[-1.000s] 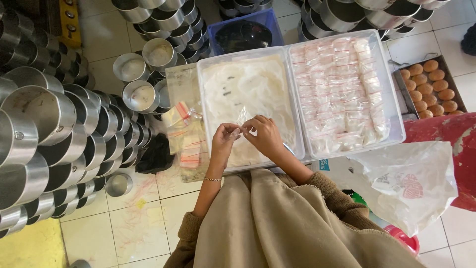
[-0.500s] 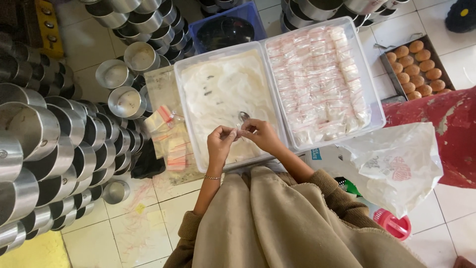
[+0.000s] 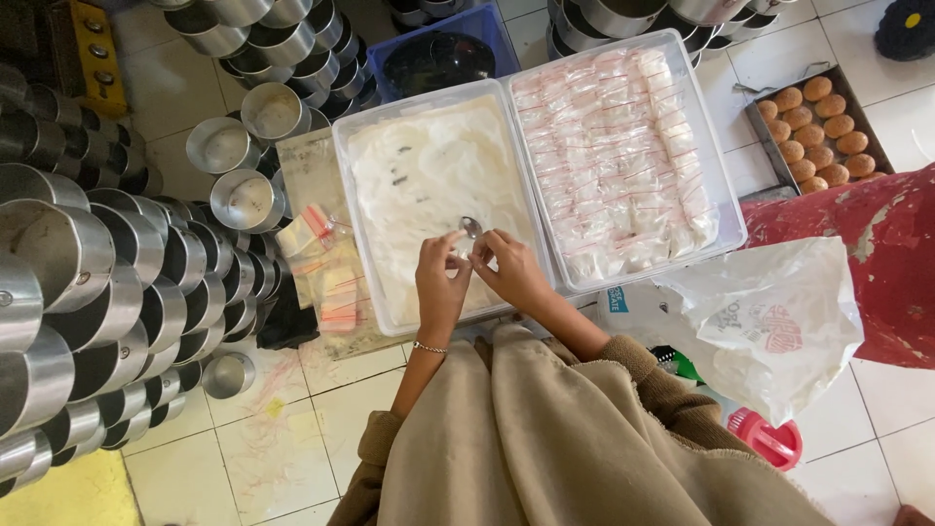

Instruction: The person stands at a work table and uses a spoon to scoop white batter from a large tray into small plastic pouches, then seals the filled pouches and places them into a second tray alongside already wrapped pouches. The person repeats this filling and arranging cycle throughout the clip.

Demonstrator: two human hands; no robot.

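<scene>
Hidden: the small clear bag (image 3: pixel 458 255) between the two hands is barely visible against the white behind it; the fingertips blur together, so whether the spoon's handle sits in the right hand cannot be told.
Cut off: stacked metal pots (image 3: pixel 88 282) run off the frame at 9 o'clock and at 12 o'clock.
Left hand (image 3: pixel 440 281): fingers pinched on the bag's edge, over the near part of the left tub.
Right hand (image 3: pixel 506 268): fingers drawn together at the bag, just below the metal spoon (image 3: pixel 470 227).
Left tub (image 3: pixel 355 263): clear plastic, holding a white paste spread flat, with a few dark marks.
Right tub (image 3: pixel 729 219): filled with rows of small sealed white packets.
Tray (image 3: pixel 874 136): at 2 o'clock, rows of round brown buns.
Loose bags (image 3: pixel 326 278): flat empty pouches piled at 9 o'clock of the left tub.
Plastic sack (image 3: pixel 769 326): crumpled white, at 4 o'clock.
Change: the view has drifted since half a second ago; both hands stay together over the same tub, the spoon still just above them.
</scene>
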